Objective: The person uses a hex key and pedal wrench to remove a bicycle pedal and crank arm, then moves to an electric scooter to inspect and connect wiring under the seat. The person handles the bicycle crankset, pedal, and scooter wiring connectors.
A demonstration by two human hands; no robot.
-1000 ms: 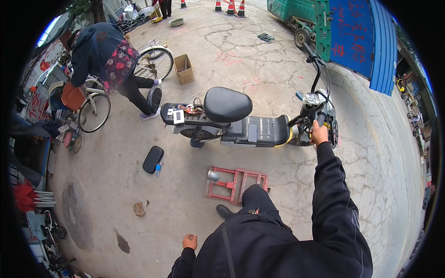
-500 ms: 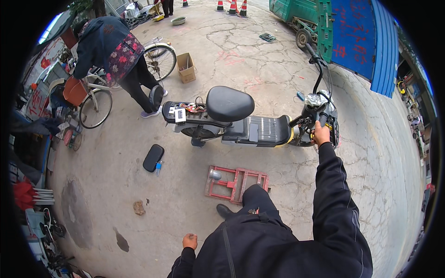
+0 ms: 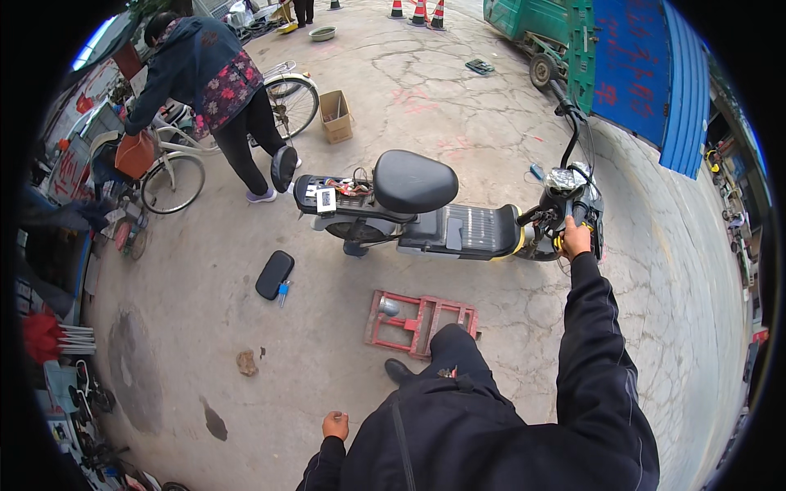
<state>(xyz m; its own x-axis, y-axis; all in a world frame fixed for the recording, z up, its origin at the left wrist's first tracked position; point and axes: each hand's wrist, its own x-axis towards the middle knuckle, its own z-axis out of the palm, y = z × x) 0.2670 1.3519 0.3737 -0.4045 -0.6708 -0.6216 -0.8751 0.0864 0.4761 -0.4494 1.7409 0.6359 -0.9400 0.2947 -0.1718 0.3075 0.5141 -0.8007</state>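
Note:
An electric scooter (image 3: 471,227) with a black seat stands crosswise before me, its handlebar end to the right. My right hand (image 3: 577,238) is closed round the near handlebar grip (image 3: 580,214), arm stretched forward. Loose wires and a small white box-like device (image 3: 326,200) show on the rear of the scooter, behind the seat. My left hand (image 3: 336,425) hangs low at my left side, fingers curled, with nothing visible in it. A red metal frame (image 3: 420,322) with a silvery cylinder on it lies on the ground between me and the scooter.
A black case (image 3: 274,275) and a blue-handled tool (image 3: 283,292) lie left of the frame. At upper left a person (image 3: 214,86) bends over a white bicycle (image 3: 176,182) beside a cardboard box (image 3: 336,117). A green vehicle (image 3: 524,33) and blue panel (image 3: 634,74) stand at upper right.
The scooter and surroundings sit slightly farther right in the picture. My right hand keeps its hold on the handlebar grip. The left hand shows no clear change.

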